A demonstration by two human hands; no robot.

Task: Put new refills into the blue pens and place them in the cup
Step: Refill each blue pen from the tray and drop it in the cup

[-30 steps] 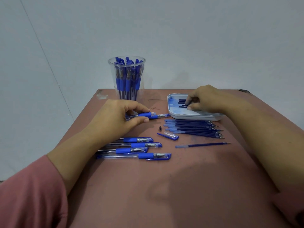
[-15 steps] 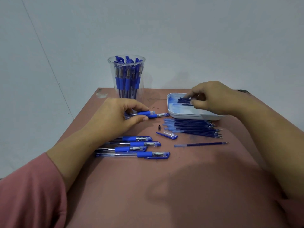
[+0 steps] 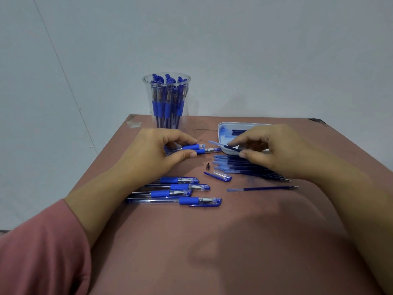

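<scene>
Clear plastic cup [image 3: 149, 103] at the far edge of a brown table [image 3: 191, 252], packed with capped blue pens [image 3: 168, 103] standing upright. Right of the cup sits a shallow white tray [image 3: 222, 127]. A few dark blue refills [image 3: 239, 131] lie in it, though the right hand hides most of the tray.

Just in front of the cup, the left hand [image 3: 157, 150] has its fingers curled round an uncapped pen [image 3: 191, 147], thumb beneath. A second pen [image 3: 207, 150] lies close under it. The right hand [image 3: 272, 150] pinches one refill [image 3: 223, 145] between forefinger and thumb — its pale end points at the held pen, close to it but not yet in.

In front and to the right of the cup lies a heap of refills [image 3: 244, 167], partly under the right hand, and nearer the viewer a lone refill [image 3: 261, 189]. A loose cap [image 3: 219, 176] and a small metal tip [image 3: 208, 166] lie between the hands. Four capped pens [image 3: 180, 190] lie side by side nearer the viewer than the cup, beside the left forearm, which ends in a pink sleeve [image 3: 38, 252].

Half a second ago the right hand's fingers were down in the tray — it has since come out with the refill and moved toward the left hand, whose grip on the pen is unchanged.
</scene>
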